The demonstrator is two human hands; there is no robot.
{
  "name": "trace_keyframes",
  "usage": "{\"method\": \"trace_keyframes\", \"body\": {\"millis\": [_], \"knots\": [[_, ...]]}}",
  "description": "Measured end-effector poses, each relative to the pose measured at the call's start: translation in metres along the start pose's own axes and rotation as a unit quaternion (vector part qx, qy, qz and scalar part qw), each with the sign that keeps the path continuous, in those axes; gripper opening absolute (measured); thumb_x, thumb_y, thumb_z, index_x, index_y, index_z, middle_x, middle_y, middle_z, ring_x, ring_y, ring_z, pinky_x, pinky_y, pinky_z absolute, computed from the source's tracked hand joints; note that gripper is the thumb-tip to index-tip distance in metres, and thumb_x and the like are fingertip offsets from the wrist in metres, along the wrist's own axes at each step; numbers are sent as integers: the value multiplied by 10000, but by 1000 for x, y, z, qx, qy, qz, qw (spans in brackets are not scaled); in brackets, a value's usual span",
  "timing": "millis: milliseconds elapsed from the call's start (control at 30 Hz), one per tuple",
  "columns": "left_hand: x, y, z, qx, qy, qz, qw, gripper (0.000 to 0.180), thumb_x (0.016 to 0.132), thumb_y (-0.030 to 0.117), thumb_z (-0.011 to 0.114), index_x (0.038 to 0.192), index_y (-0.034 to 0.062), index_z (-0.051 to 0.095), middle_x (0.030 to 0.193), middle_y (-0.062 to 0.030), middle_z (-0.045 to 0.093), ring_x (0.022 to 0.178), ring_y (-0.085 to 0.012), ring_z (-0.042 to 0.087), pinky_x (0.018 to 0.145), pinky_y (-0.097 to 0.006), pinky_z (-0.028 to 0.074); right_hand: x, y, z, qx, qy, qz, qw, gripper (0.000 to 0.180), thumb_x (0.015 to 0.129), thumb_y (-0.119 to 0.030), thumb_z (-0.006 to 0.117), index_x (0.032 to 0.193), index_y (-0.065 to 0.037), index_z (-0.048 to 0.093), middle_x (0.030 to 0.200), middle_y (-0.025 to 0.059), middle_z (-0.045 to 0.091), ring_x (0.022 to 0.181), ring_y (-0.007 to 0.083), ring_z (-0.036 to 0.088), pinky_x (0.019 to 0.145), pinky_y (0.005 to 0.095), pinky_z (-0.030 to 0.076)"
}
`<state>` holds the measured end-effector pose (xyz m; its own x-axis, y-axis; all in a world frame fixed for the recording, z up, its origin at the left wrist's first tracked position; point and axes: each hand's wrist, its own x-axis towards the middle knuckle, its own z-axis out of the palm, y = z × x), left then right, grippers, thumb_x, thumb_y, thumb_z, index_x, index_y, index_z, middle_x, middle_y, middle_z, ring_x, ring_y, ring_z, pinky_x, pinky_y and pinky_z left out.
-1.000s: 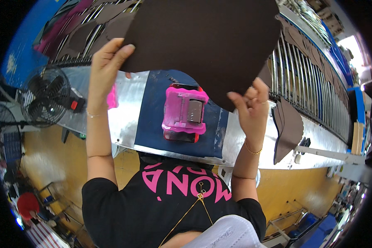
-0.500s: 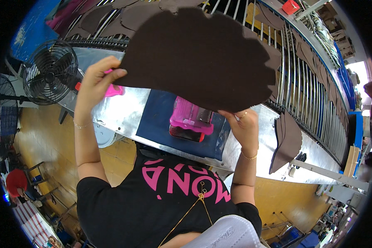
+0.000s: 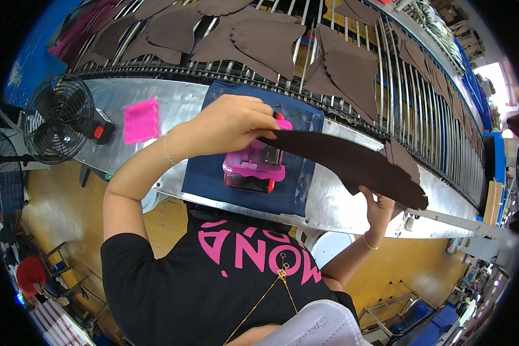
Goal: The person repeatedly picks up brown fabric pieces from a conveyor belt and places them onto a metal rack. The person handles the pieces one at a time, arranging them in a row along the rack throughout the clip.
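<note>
Holding a brown sheet [image 3: 352, 164] edge-on w/ both hands: left hand [image 3: 230, 124] pinching its left end, right hand [image 3: 380, 207] gripping the right end from below. Sheet is hanging over the pink machine [image 3: 254, 167] on the blue mat [image 3: 213, 173], mid counter [image 3: 173, 104]. Fan [image 3: 57, 118] far left.

No packages, labels, signs or screens.

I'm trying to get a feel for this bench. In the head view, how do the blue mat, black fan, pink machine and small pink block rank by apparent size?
Largest to smallest:
1. blue mat
2. black fan
3. pink machine, partly hidden by the left hand, so the fan's lead is unsure
4. small pink block
</note>
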<state>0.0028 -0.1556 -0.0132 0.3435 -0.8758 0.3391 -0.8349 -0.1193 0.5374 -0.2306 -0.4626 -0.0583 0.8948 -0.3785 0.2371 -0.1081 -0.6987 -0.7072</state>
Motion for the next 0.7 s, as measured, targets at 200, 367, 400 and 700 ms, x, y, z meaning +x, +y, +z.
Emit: {"method": "trace_keyframes", "body": {"millis": [200,367,400,700], "knots": [[45,16,39,20,-81,50,995,88,795,190,654,795,106,680,789,-15,620,853,-223,590,664,-377,511,-25,-6,-75,-82,20,71,994,104,848,-37,651,922,32,672,668,58,619,563,97,484,511,251,373],[116,24,18,102,66,120,985,67,795,189,650,812,128,672,811,-25,568,864,-219,565,646,-350,504,-26,4,-111,-171,101,115,973,190,876,-136,671,920,49,654,637,46,601,551,80,422,485,249,320],[133,26,12,141,97,146,974,65,795,189,649,809,130,672,840,-20,574,881,-213,570,660,-349,511,-17,-9,-107,-117,157,81,977,211,876,-153,676,926,51,650,676,49,623,576,80,444,503,246,343],[223,20,-58,337,233,319,855,174,739,153,572,741,46,710,1101,-123,550,1106,-299,478,892,-437,413,77,-36,-80,62,135,15,989,251,890,-118,649,1083,27,580,747,24,598,619,68,525,558,193,426]]}}
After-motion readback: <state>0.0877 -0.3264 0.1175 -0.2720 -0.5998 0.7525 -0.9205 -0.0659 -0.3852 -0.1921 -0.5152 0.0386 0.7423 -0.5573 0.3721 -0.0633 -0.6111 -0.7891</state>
